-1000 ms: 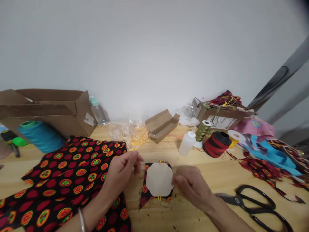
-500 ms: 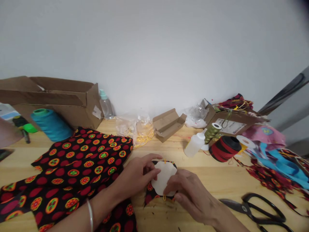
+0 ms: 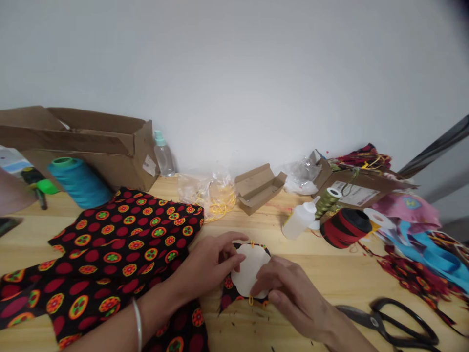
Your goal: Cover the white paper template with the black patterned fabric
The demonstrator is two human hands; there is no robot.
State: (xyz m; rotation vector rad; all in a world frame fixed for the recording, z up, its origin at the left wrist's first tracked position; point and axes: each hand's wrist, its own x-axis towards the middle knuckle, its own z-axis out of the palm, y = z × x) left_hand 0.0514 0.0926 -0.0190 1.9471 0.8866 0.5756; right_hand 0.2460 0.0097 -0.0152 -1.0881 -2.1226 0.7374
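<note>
A white scalloped piece (image 3: pixel 249 271) lies on a small patterned cloth scrap (image 3: pixel 227 297), with a yellow loop at its top and another at its bottom edge. My left hand (image 3: pixel 216 261) rests at the piece's left side, thumb and fingers apart over its edge, holding nothing. On the right side, my right hand (image 3: pixel 293 296) has its fingers curled together at the lower right edge; what they pinch, if anything, is hidden. A large black patterned cloth (image 3: pixel 128 244) lies under and beside my left forearm.
Black scissors (image 3: pixel 388 320) lie at the lower right. Behind stand a glue bottle (image 3: pixel 298 220), a red and black spool (image 3: pixel 344 227), a small open box (image 3: pixel 260 188) and a teal spool (image 3: pixel 80 182). A large carton (image 3: pixel 110 156) stands at the back left.
The view has shifted slightly, so the background objects sit a little differently. Both hands keep nearly the same pose around the white piece.
</note>
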